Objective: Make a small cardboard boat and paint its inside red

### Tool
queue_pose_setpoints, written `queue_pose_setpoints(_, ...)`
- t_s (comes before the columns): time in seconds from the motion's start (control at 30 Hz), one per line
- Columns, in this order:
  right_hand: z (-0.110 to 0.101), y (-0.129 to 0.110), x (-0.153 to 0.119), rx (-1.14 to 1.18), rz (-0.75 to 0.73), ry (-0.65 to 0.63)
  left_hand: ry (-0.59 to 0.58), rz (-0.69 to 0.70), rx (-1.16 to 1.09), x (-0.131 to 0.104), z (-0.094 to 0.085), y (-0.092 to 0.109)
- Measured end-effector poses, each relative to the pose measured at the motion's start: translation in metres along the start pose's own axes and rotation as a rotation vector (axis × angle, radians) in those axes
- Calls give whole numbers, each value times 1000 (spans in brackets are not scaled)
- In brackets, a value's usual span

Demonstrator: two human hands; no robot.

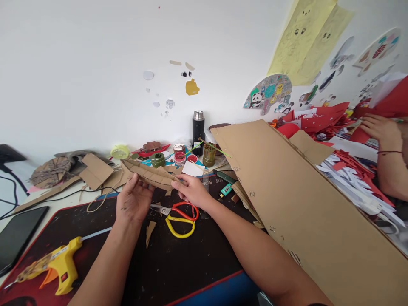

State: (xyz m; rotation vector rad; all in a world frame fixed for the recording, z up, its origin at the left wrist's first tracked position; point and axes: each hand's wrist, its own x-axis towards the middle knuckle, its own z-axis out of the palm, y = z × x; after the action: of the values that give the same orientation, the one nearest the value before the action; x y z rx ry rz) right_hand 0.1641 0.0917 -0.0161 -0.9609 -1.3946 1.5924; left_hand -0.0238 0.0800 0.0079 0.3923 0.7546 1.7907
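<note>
A narrow boat-shaped cardboard piece (pixel 153 175) is held above the dark mat, between both hands. My left hand (pixel 134 199) supports its left end from below, with the thumb against the near side. The right end is pinched between the thumb and fingers of my right hand (pixel 190 189). Scissors (pixel 180 219) with one red and one yellow handle lie on the mat just under the hands. A small cardboard scrap (pixel 150 233) rests left of the scissors. The yellow glue gun (pixel 60 265) lies at the lower left, a glue stick out of its back.
A large cardboard sheet (pixel 306 204) leans across the right side. Small paint jars (pixel 157 160) and a black thermos (pixel 198 127) stand at the back. A black tablet (pixel 21 238) lies far left. Another person's hand (pixel 379 127) is at the far right, among red paper.
</note>
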Motion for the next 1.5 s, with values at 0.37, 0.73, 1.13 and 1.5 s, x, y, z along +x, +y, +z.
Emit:
queue_pose_setpoints(0.37,3,-3,-1,-27,15,-16,-121,-49,109,-2,-2,-2)
queue_pose_setpoints(0.73,2,5,0,-80,-70,-54,-101,-24,133,3,-11,-12)
queue_pose_setpoints(1.13,3,-6,-4,-52,32,63,-23,29,42,3,-1,1)
queue_pose_setpoints(1.5,2,-1,-1,-74,34,77,26,-101,51,-1,0,7)
